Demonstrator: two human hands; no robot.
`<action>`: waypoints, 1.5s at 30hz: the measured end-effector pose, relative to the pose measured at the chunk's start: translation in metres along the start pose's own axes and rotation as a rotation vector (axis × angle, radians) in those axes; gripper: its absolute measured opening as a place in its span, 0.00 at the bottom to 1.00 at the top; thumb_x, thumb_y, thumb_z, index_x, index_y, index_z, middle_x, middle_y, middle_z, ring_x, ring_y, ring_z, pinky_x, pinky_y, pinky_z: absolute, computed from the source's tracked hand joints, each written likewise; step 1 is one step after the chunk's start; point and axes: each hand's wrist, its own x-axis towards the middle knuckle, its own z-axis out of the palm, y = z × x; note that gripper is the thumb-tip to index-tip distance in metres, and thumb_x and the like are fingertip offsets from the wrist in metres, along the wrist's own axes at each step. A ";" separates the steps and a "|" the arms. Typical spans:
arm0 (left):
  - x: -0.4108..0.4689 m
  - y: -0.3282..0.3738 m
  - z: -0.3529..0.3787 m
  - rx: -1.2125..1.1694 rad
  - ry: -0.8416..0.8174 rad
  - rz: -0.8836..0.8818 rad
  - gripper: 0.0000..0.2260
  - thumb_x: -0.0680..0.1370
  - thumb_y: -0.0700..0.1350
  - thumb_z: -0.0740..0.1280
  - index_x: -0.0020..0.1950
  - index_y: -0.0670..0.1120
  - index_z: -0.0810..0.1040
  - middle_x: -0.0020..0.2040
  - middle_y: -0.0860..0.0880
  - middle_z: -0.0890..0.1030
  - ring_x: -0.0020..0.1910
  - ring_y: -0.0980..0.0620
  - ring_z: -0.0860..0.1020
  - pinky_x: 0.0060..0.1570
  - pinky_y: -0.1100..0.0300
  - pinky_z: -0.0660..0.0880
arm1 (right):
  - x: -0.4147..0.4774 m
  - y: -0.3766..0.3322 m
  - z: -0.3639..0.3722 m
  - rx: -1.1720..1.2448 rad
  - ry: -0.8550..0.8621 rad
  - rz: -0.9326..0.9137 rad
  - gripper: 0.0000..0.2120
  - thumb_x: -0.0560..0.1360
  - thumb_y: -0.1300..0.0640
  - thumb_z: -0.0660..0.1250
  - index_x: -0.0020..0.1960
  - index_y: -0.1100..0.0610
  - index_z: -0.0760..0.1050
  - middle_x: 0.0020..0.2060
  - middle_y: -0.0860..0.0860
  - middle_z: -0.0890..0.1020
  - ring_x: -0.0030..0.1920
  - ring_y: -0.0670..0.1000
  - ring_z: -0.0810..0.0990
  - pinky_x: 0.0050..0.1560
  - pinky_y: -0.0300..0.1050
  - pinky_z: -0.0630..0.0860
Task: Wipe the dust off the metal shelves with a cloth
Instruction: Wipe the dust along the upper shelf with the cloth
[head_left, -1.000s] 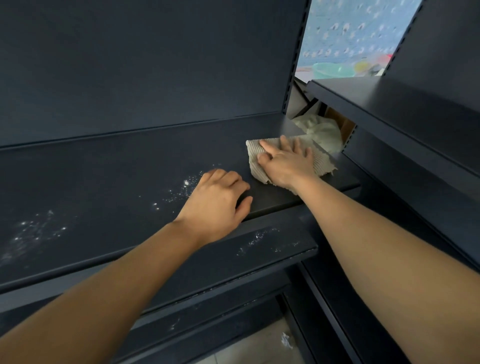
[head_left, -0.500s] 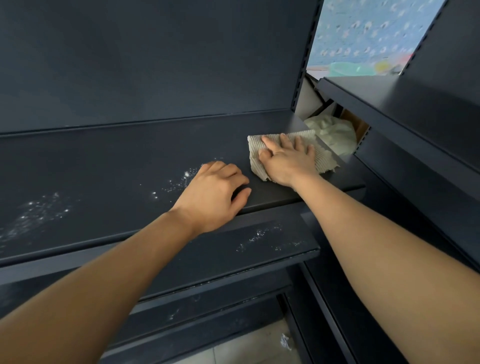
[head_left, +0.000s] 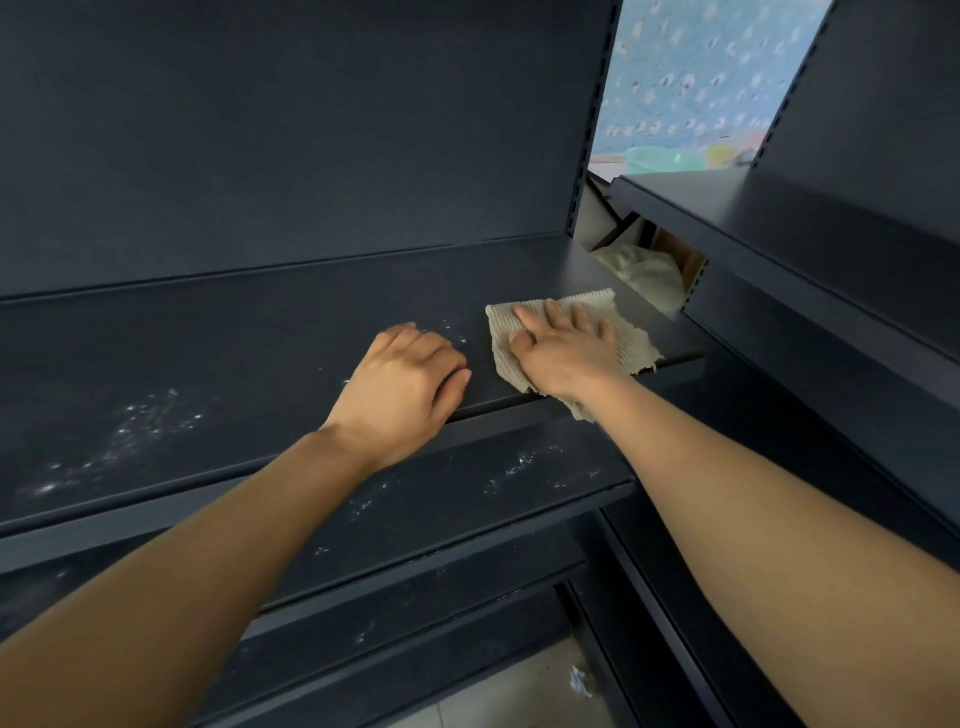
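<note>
Pressing the beige cloth (head_left: 631, 338) flat onto the shelf (head_left: 249, 343), the right hand (head_left: 566, 356) has straight fingers (head_left: 557, 316); just left of it, the left hand (head_left: 402, 392) rests relaxed, empty, beside dust (head_left: 453, 332).

Both forearms bare, reaching from lower frame toward centre. Left hand (head_left: 402, 387) centre frame, palm down, fingers loosely curled. Right hand (head_left: 566, 351) just right of it, palm down, fingers flat, slightly spread.

No readable text or labels.
</note>
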 end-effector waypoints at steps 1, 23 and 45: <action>-0.008 -0.008 -0.006 0.009 0.015 -0.017 0.17 0.78 0.49 0.54 0.47 0.43 0.80 0.45 0.47 0.81 0.45 0.45 0.77 0.63 0.51 0.66 | -0.004 -0.010 0.002 -0.006 -0.007 -0.020 0.24 0.81 0.43 0.41 0.77 0.40 0.45 0.78 0.49 0.46 0.77 0.56 0.42 0.74 0.59 0.40; -0.031 -0.056 -0.031 0.035 0.071 -0.113 0.17 0.77 0.47 0.53 0.48 0.41 0.79 0.44 0.44 0.80 0.46 0.42 0.77 0.62 0.50 0.66 | -0.015 -0.120 0.019 -0.032 -0.036 -0.165 0.24 0.81 0.42 0.40 0.77 0.40 0.44 0.78 0.48 0.45 0.77 0.56 0.41 0.74 0.62 0.39; 0.051 -0.016 0.024 -0.006 -0.208 -0.056 0.14 0.76 0.48 0.56 0.52 0.44 0.78 0.49 0.47 0.79 0.49 0.45 0.76 0.54 0.54 0.70 | 0.105 0.023 -0.010 0.002 0.046 -0.046 0.24 0.80 0.44 0.43 0.76 0.38 0.51 0.78 0.48 0.52 0.77 0.56 0.48 0.73 0.62 0.44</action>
